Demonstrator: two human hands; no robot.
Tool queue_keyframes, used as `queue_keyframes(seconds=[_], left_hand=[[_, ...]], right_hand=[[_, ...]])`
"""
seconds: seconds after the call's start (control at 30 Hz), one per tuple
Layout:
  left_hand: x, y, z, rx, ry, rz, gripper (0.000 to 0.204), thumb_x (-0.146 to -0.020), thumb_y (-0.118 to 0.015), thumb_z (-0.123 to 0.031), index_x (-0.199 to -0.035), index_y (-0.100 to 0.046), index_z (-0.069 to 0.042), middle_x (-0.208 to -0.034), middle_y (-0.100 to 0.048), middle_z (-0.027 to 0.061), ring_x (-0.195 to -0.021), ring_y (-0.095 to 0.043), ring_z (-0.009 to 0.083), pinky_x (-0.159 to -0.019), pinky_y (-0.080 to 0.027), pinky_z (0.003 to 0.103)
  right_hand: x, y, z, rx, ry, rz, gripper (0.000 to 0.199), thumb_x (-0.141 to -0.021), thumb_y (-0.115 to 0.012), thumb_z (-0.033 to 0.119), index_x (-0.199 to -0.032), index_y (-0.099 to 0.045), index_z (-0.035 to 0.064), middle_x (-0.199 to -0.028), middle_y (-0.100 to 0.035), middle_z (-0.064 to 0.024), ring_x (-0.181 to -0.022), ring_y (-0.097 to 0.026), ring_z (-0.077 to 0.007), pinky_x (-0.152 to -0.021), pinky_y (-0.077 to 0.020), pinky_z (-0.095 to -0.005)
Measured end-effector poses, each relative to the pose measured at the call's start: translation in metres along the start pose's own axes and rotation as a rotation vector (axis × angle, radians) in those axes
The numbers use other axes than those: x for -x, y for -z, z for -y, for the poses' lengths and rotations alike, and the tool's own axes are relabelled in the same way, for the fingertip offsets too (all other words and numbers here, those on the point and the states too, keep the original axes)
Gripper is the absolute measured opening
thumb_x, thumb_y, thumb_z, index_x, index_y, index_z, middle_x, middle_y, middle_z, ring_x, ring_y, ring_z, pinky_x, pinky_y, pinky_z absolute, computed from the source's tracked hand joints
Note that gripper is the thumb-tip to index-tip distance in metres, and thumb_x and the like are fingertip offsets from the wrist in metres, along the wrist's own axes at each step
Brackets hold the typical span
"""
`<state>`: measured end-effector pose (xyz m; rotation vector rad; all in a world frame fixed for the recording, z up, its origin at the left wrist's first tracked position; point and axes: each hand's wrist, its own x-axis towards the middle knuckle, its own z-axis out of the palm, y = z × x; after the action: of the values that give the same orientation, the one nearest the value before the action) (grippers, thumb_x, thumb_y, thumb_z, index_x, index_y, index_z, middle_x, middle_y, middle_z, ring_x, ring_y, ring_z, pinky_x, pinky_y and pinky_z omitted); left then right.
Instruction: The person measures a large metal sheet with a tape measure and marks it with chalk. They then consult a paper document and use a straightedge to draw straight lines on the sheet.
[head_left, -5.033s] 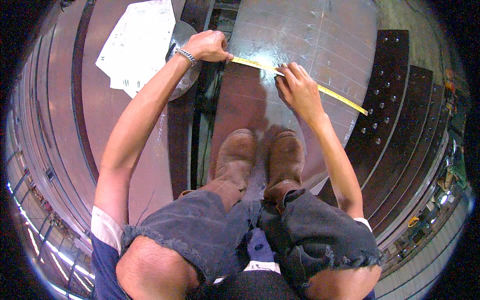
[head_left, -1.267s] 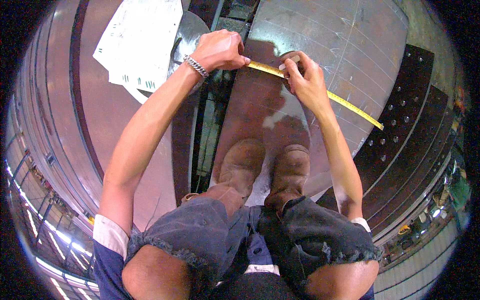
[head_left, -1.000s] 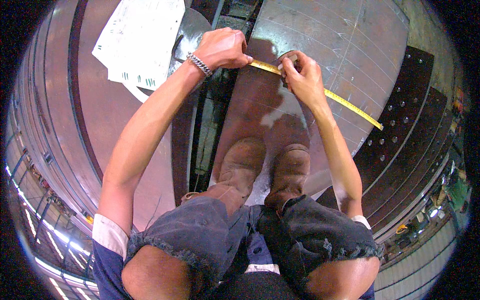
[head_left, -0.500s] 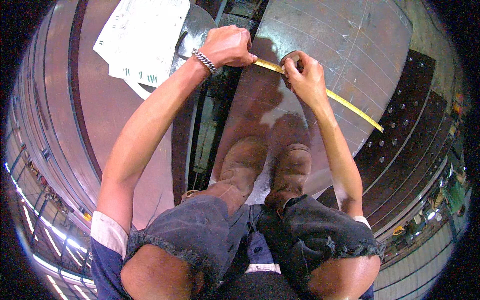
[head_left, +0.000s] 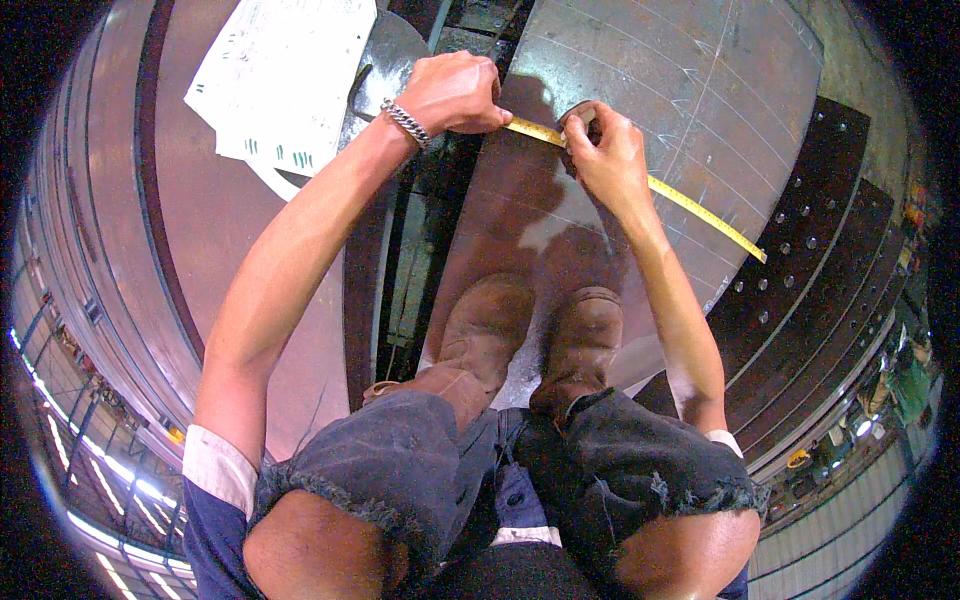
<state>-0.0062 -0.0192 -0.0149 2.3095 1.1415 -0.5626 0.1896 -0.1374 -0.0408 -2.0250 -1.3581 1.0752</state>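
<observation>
A steel plate [head_left: 670, 100] ruled with pale lines lies beneath my brown boots [head_left: 490, 320]. A yellow measuring tape [head_left: 705, 213] crosses it, ending just past the right edge. My left hand [head_left: 455, 92] pinches it near the left edge; my right hand [head_left: 612, 155], above the tape, grips a small pale stick [head_left: 565, 134].

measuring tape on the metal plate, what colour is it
Yellow with dark markings; the measuring tape shows best in the head view.
</observation>
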Motion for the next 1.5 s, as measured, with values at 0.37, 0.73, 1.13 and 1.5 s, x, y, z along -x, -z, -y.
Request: queue_keyframes(seconds=[0.37,0.73,1.13,1.5], left_hand=[[-0.003,-0.001,0.001,0.013,0.002,-0.018,0.048,-0.079,-0.073,-0.054,-0.099,-0.078,-0.010,-0.087,-0.074,0.0158,-0.087,-0.072,0.0354,-0.077,-0.058,0.047],[0.002,0.005,-0.004,0.029,-0.014,0.001,0.045,-0.080,-0.072,-0.051,-0.096,-0.079,-0.010,-0.088,-0.075,0.0144,-0.088,-0.072,0.0335,-0.079,-0.058,0.046],[0.000,-0.004,0.000,0.014,0.000,-0.054,0.043,-0.077,-0.074,-0.050,-0.096,-0.080,-0.012,-0.091,-0.075,0.0139,-0.090,-0.072,0.0332,-0.079,-0.058,0.045],[-0.004,-0.002,-0.001,-0.004,0.005,-0.008,0.046,-0.077,-0.075,-0.052,-0.095,-0.079,-0.009,-0.090,-0.075,0.0143,-0.089,-0.073,0.0326,-0.078,-0.058,0.045]], right_hand=[[-0.004,0.002,0.014,-0.056,0.338,-0.488,0.013,-0.095,-0.062,0.013,-0.093,-0.068,0.0013,-0.077,-0.071,-0.0174,-0.069,-0.072,-0.0303,-0.065,-0.0548,-0.0398],[0.004,0.007,-0.003,-0.341,-0.162,0.005,0.023,-0.093,-0.064,0.021,-0.096,-0.071,-0.0009,-0.067,-0.068,-0.0084,-0.049,-0.063,-0.0136,-0.047,-0.0501,-0.0295],[0.012,0.039,0.004,-0.731,-0.063,-0.084,0.018,-0.097,-0.066,0.016,-0.105,-0.072,0.0007,-0.078,-0.069,-0.0048,-0.064,-0.063,-0.0088,-0.055,-0.0555,-0.0263],[0.020,0.039,-0.002,-0.551,0.005,-0.190,0.018,-0.095,-0.069,0.020,-0.100,-0.075,0.0036,-0.075,-0.068,0.0008,-0.065,-0.056,-0.0053,-0.055,-0.0440,-0.0239]])
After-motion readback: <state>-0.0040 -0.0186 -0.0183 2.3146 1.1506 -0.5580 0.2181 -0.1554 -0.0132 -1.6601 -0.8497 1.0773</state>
